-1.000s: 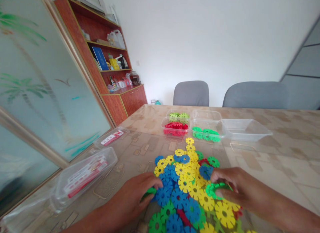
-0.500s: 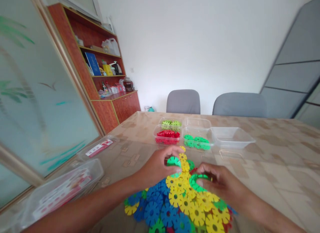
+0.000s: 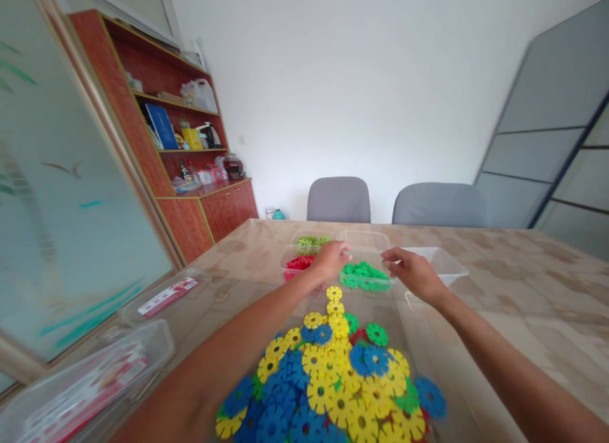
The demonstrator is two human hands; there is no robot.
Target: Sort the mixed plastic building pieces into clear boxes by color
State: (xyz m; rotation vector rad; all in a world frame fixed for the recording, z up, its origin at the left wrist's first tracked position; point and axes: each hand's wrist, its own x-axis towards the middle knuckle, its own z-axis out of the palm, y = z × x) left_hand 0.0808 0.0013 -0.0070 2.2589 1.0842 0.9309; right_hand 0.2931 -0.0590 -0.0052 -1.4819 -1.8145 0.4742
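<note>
My left hand (image 3: 332,259) is over the left side of a clear plastic tub of green notched discs (image 3: 365,273), its fingers loosely bent with no disc visible in them. At the tub's right side is my right hand (image 3: 415,273), fingers stretched toward the tub and likewise without a disc. Whether either hand touches the rim is unclear. Nearer to me, a heap of flower-like notched plastic discs, mostly yellow (image 3: 340,405) and blue (image 3: 276,421), with some green and red, spreads over the table.
Left of the green tub stand a tub of red pieces (image 3: 299,264) and one of light green pieces (image 3: 311,241). To its right is a clear tub (image 3: 450,265). More clear containers with printed cards (image 3: 90,386) lie at the left. Grey chairs (image 3: 339,200) line the far side.
Both hands moved forward from the heap to the green tub. The green discs they held are gone from them, and the tub's green pile is fuller. The view has shifted slightly right.
</note>
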